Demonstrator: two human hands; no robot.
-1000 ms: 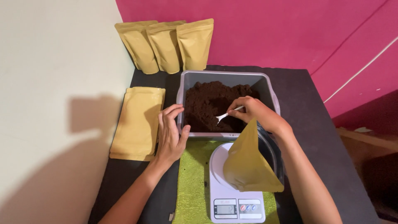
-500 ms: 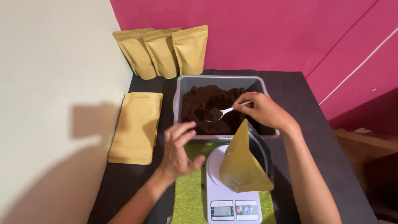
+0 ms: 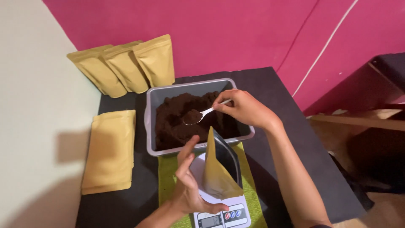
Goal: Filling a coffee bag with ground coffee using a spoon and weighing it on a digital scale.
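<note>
Two bare hands work over a black table (image 3: 291, 126), with a grey tub (image 3: 152, 98) of dark brown powder (image 3: 177, 122) as the centre of things. The right hand (image 3: 242, 109) reaches over the tub's right side and pinches the handle of a small white spoon (image 3: 198, 116) between thumb and fingertips. The spoon sits level above the powder, its bowl heaped with a dark mound of the same stuff.

Just in front of the tub, a white kitchen scale (image 3: 219, 213) stands on a green cloth (image 3: 168, 177). A tan stand-up pouch (image 3: 216, 173) rests upright on the scale's round plate, its mouth pulled open and its dark inner lining showing. The left hand (image 3: 190, 181) hangs at the pouch's left side, fingers spread and loosely curled, thumb low near the scale's buttons; it touches or nearly touches the pouch, but I cannot tell whether it has hold of it.

Left of the tub, a flat stack of empty tan pouches (image 3: 109, 150) lies on the table near the pale wall. Behind the tub, three filled tan pouches (image 3: 126, 67) lean in a row against the pink wall (image 3: 219, 33), overlapping one another.
</note>
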